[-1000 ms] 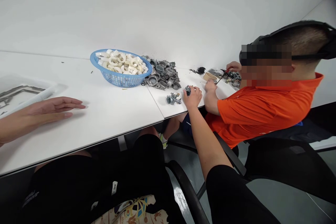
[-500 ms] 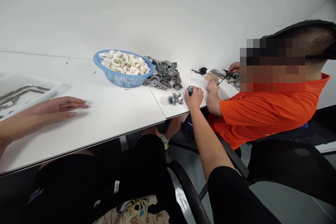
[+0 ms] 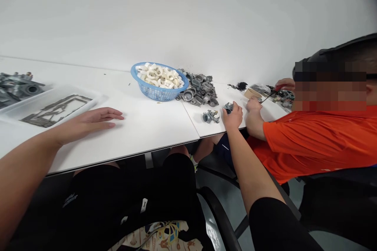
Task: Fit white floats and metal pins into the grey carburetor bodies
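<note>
Over the table (image 3: 153, 133), the right hand (image 3: 232, 117) curls its fingers round a small carburetor (image 3: 228, 107) — stiff, probably dense metal, best held by its body — while the left hand (image 3: 88, 123) lies flat, fingers close together.

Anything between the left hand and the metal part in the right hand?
Yes: a small carburetor lies on the white table just left of the right hand, on the line from the left hand to the metal part held there. The blue basket sits behind, off that line.
</note>
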Available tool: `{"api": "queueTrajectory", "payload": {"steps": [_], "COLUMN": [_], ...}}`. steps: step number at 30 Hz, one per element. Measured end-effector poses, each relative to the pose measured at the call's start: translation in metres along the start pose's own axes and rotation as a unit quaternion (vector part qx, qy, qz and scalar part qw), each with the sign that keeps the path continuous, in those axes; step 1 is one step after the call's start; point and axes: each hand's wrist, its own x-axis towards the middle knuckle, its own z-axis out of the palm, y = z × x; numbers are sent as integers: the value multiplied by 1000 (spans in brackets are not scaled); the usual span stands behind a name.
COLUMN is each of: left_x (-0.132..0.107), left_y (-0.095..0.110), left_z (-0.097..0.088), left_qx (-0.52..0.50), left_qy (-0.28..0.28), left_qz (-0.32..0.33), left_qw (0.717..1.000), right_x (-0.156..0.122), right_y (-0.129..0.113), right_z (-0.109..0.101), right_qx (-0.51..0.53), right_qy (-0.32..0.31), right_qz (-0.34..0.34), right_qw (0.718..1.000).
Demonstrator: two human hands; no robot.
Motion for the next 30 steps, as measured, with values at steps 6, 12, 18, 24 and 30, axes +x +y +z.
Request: {"api": "queueTrajectory", "payload": {"steps": [6,12,18,24,30], "left_x": [-1,0,1,0,2], "left_y": [7,3,0,3,0], "left_z": [0,-1,-1,1,-1], "left_qx": [21,39,25,43,48], "left_qy": [-7,-8,-19,-14,-14], "left_qz": [10,5,-4,6,0], "left_qw": [1000,999,999,999,999], "right_x": [5,0,-26,-94,-120], "right_y": [-3,-3,-4,-31,-69], "right_z": [1,1,-6,-20,-10], "right_qx": [14,19,83,186,236], "right_qy": [-3,22,47,-11,-21], "right_qz": [21,35,63,6,85], "right_qw": [1000,999,993,982,968]}}
